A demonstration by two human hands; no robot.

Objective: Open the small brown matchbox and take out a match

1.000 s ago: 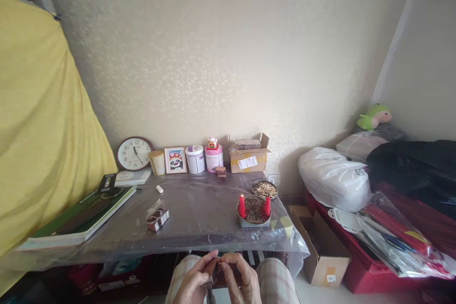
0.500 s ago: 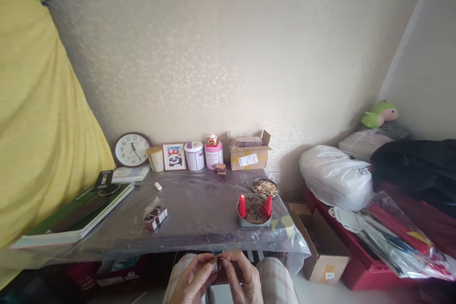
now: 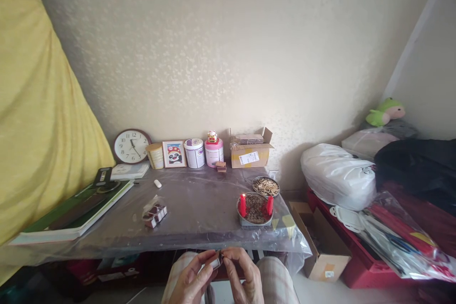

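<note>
A small box [image 3: 215, 263], pale along its visible side, is held in front of the near table edge, low over the person's lap. The left hand [image 3: 192, 275] grips it between thumb and fingers, which cover much of it. Its long axis appears to slope upward from the left palm toward the right hand [image 3: 245, 273] — the right fingertips are just beside its far end. The right thumb and forefinger are pinched closed on a tiny dark item [image 3: 221, 256], too small to identify. Beyond, on the plastic-covered table [image 3: 199, 194], a round tin [image 3: 245, 222] carries two red candles: the left candle [image 3: 242, 206] is lit; the right candle [image 3: 270, 206] shows no flame. The tin lies ahead and to the right, nearer the right hand. A dish of matchsticks [image 3: 265, 186] is just behind it; a wrapped block of boxes [image 3: 156, 215] lies leftward.
</note>
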